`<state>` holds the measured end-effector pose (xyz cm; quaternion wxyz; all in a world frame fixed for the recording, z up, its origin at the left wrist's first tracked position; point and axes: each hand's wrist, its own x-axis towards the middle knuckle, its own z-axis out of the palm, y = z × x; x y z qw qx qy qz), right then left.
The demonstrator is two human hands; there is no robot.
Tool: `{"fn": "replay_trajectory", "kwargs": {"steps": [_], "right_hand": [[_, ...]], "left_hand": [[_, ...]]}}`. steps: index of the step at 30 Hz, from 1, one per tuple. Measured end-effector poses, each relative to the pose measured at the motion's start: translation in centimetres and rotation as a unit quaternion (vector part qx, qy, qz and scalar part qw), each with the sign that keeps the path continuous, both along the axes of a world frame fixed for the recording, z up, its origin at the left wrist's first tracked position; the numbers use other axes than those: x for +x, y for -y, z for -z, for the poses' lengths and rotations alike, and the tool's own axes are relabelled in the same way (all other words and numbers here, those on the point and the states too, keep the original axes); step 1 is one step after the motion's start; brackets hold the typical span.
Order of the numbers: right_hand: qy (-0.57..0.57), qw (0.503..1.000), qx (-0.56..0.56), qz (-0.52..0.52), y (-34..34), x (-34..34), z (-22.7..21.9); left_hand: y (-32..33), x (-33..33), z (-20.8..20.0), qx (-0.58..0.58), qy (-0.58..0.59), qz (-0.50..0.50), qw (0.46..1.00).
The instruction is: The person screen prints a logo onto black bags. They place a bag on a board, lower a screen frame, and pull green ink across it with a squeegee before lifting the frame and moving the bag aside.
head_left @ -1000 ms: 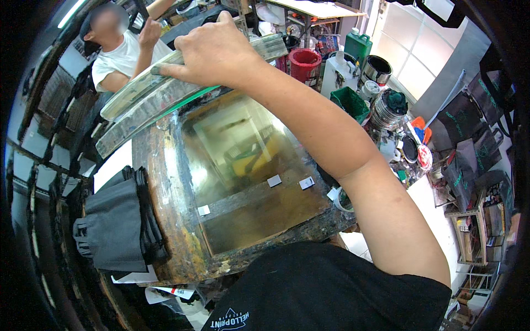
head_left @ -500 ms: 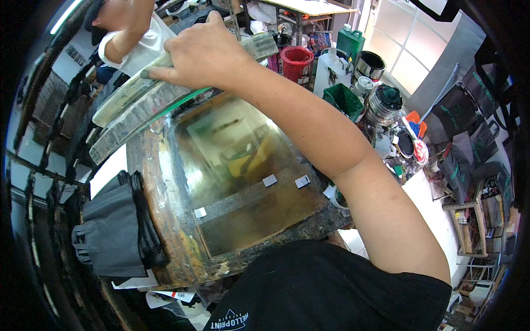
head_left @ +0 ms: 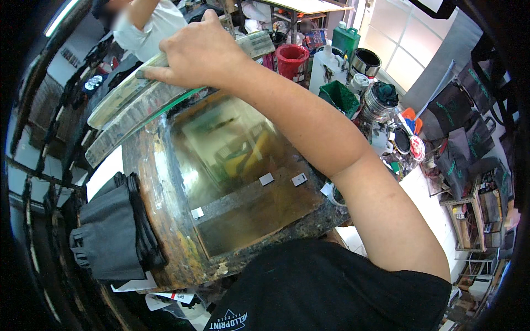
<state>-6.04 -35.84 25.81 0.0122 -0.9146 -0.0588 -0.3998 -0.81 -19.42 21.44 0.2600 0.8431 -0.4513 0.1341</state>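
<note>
My right arm reaches across from the lower right. My right hand is closed over a long, pale, ink-stained bar, its thumb pressed along the near side; the other fingers are partly hidden. Close beneath lies a second stained bar with a green lower edge; how the two join I cannot tell. Below them is a shiny glass-like plate on a paint-smeared board. Small white tabs sit on the plate. My left hand is out of view.
A stack of black fabric bags lies on the board's left side. To the right crowd a red bucket, a green jug, a white jug and several cans. Another person stands at the far left. Black bags hang at right.
The view has shifted slightly, so most things sit a little further left. My right hand keeps its hold on the bar. The other person's arm has moved.
</note>
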Motion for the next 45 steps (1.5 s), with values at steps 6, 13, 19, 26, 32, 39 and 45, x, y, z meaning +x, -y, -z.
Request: {"fn": "replay_trajectory", "kwargs": {"steps": [6, 13, 19, 26, 32, 39, 45], "right_hand": [[0.007, 1.0, -0.005, 0.013, 0.3, 0.4, 0.1], [0.009, 1.0, -0.001, 0.007, 0.2, 0.4, 0.4], [-0.004, 1.0, 0.001, 0.006, 0.1, 0.0, 0.1], [0.045, 0.999, -0.004, -0.013, 0.3, 0.2, 0.2], [0.028, 0.999, 0.012, -0.016, 0.1, -0.3, -0.1], [-0.02, 1.0, 0.009, -0.007, -0.2, -0.6, -0.4], [-0.034, 0.999, 0.021, -0.008, -0.1, -0.9, -0.7]], "left_hand": [[-0.3, -0.7, 0.7, 0.008, -0.01, 0.004, 1.0], [-0.9, -1.5, 1.8, 0.014, -0.021, 0.006, 1.0], [-1.6, -2.3, 2.7, 0.021, -0.031, 0.007, 0.999], [-3.6, -4.1, 4.1, 0.03, -0.049, 0.011, 0.998], [-6.2, -6.4, 5.8, 0.039, -0.07, 0.009, 0.997], [-11.1, -10.2, 8.9, 0.049, -0.116, 0.004, 0.992], [-15.5, -14.0, 12.2, 0.064, -0.177, 0.0, 0.982]]}}
